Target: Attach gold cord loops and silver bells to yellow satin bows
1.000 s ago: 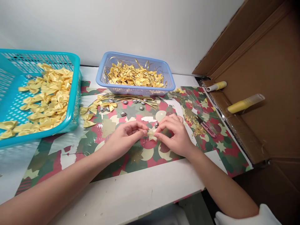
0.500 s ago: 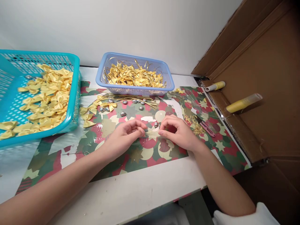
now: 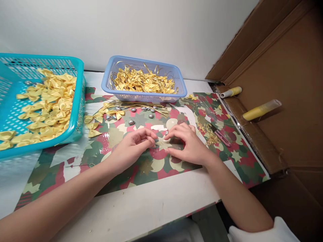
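My left hand [image 3: 136, 144] is closed, thumb pressed against the curled fingers; whatever it pinches is too small or hidden to make out. To its right, my right hand [image 3: 189, 144] is open, the thumb well apart from the forefinger. A small silver bell [image 3: 166, 133] lies at the tip of that forefinger; whether they touch I cannot tell. Several more silver bells [image 3: 131, 122] are scattered beyond my hands. Beside them lie yellow ribbon bows [image 3: 93, 129] and a bundle of thin gold cords [image 3: 141, 104].
A turquoise basket [image 3: 80, 90] with yellow bows stands at left. Behind, a blue basket [image 3: 143, 96] holds bows with gold cords. A pink-handled cutter [image 3: 222, 137] lies beside gold clippings [image 3: 211, 136] at right. A wire needle [image 3: 79, 165] lies front left. A cardboard wall [image 3: 285, 74] carries two yellow tubes.
My right hand has opened, its thumb and forefinger parting, and the forefinger now reaches over to the silver bell. My left hand stays closed in nearly the same place.
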Demonstrator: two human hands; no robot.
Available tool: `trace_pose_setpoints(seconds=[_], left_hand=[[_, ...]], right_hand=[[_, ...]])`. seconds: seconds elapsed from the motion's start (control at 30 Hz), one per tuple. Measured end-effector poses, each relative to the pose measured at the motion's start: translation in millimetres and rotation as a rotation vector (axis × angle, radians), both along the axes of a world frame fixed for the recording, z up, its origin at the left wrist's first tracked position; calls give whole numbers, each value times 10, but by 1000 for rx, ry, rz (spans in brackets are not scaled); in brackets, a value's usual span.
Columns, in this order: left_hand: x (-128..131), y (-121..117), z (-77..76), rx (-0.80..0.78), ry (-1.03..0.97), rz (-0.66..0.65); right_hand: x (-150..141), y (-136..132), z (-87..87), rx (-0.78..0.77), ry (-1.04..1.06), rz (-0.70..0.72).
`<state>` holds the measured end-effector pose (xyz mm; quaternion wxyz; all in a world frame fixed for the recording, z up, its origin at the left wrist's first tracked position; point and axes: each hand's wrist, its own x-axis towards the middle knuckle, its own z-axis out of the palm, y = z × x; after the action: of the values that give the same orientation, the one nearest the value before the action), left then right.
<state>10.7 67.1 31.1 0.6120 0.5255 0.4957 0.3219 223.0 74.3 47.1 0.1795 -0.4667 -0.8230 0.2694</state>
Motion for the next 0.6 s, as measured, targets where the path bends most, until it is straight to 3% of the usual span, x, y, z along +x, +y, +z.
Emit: trace_pose_setpoints(seconds=[0.27, 0.6], left_hand=[[-7, 7, -33, 12, 17, -8], [-19, 3, -25, 21, 21, 3]], right_hand=[[-172, -43, -97, 72, 10, -29], [-54, -18, -69, 154, 44, -57]])
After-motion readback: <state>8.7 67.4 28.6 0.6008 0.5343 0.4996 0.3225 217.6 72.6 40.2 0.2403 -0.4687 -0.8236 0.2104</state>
